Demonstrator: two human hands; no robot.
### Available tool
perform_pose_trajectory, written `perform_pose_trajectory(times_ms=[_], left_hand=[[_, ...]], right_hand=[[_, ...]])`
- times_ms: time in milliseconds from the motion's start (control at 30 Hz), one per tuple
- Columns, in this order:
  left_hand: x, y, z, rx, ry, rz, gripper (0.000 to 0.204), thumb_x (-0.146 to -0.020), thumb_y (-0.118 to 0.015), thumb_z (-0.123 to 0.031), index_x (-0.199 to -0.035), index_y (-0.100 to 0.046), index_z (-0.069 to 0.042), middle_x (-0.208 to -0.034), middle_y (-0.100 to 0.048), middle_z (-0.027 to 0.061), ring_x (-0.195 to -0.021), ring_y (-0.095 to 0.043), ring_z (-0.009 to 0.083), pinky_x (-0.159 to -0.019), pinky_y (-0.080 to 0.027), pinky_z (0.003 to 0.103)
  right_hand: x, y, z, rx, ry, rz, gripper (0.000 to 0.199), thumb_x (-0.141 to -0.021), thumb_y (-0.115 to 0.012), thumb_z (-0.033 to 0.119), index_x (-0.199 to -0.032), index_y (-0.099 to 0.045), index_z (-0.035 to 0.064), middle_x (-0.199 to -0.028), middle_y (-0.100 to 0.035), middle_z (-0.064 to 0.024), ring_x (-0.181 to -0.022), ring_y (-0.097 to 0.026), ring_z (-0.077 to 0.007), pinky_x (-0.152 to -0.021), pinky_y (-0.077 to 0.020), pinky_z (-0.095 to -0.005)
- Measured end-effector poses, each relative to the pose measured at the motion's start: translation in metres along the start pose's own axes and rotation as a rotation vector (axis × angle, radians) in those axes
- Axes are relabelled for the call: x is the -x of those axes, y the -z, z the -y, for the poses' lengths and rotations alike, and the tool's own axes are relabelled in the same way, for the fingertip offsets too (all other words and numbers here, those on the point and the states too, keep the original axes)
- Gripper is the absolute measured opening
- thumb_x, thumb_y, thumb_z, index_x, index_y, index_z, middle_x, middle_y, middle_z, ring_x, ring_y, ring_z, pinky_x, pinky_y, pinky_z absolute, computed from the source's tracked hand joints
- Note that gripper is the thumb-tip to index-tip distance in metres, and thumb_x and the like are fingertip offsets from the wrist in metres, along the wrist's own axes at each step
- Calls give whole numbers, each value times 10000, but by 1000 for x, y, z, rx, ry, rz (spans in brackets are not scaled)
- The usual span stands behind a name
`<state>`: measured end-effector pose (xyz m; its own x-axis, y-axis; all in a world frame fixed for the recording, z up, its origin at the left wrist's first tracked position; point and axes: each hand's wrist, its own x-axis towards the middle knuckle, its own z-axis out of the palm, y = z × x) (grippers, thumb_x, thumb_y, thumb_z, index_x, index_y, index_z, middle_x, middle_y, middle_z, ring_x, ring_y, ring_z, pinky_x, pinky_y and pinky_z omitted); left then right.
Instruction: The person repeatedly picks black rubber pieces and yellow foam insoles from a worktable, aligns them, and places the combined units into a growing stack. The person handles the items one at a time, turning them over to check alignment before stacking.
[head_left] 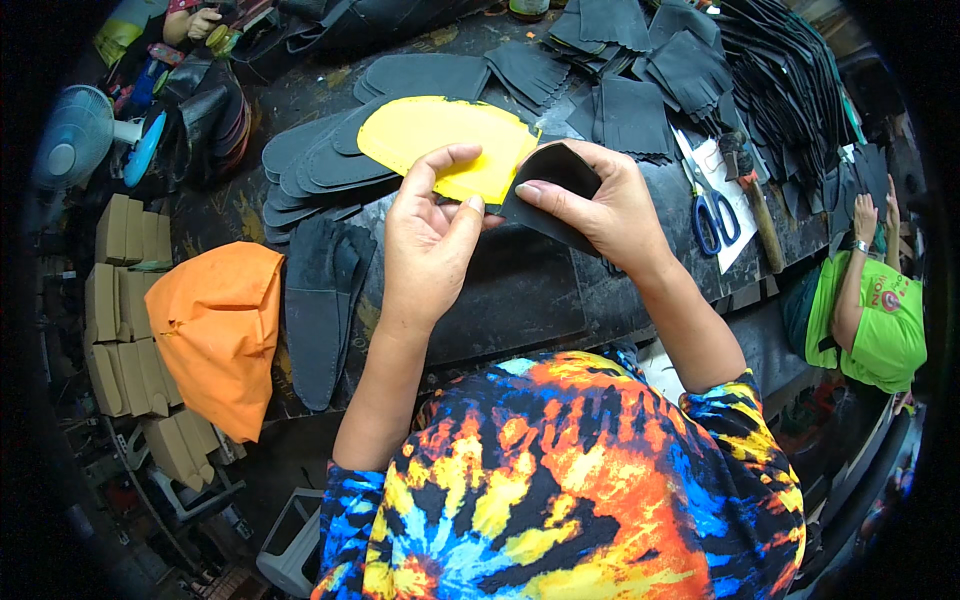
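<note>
Black rubbery sheeting covers the worktable [520, 290] in front of you, and everything you handle lies on it or just above it. At the table's 11 o'clock a fanned stack of dark grey sole cut-outs [310, 160] sits half under the yellow piece [440, 140], a rounded sheet lying flat at 12 o'clock with its near edge lifted into your hands. Your left hand [425, 245] pinches that near edge, thumb on top and fingers curled beneath, pressed together on the material. Your right hand [605, 210] holds the black piece [545, 195], a smaller curved cut-out, fingers wrapped over its top and thumb flat against its face; it touches the yellow piece at the lower right corner. To join them well, I judge you should keep both edges flush, press from the meeting corner outward, and hold the yellow piece taut so that nothing wrinkles. Blue-handled scissors [712, 218] rest on a white paper at 3 o'clock, just beside a wooden-handled tool [760, 215], well clear of your fingers.
</note>
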<state>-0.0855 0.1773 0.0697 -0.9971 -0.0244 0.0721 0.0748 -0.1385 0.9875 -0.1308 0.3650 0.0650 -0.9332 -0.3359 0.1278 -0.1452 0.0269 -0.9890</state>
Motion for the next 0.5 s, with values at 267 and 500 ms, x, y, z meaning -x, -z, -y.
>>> perform_pose_trajectory(times_ms=[267, 500], left_hand=[[-1, -1, -1, 9, 3, 1, 413, -926, -518, 120, -1332, -493, 48, -1316, -519, 149, -1092, -652, 189, -850, -605, 279], [-2, -2, 0, 31, -5, 0, 414, -928, -516, 121, -1335, -491, 51, -1314, -515, 147, -1089, -652, 189, -850, -605, 279]], right_hand=[[-3, 2, 0, 0, -48, 16, 232, -852, -791, 149, -996, -727, -22, -857, -715, -20, -768, -624, -62, -703, -518, -239], [-3, 4, 1, -55, -97, 36, 236, -856, -790, 151, -1005, -729, -22, -871, -716, -17, -769, -622, -59, -702, -520, -237]])
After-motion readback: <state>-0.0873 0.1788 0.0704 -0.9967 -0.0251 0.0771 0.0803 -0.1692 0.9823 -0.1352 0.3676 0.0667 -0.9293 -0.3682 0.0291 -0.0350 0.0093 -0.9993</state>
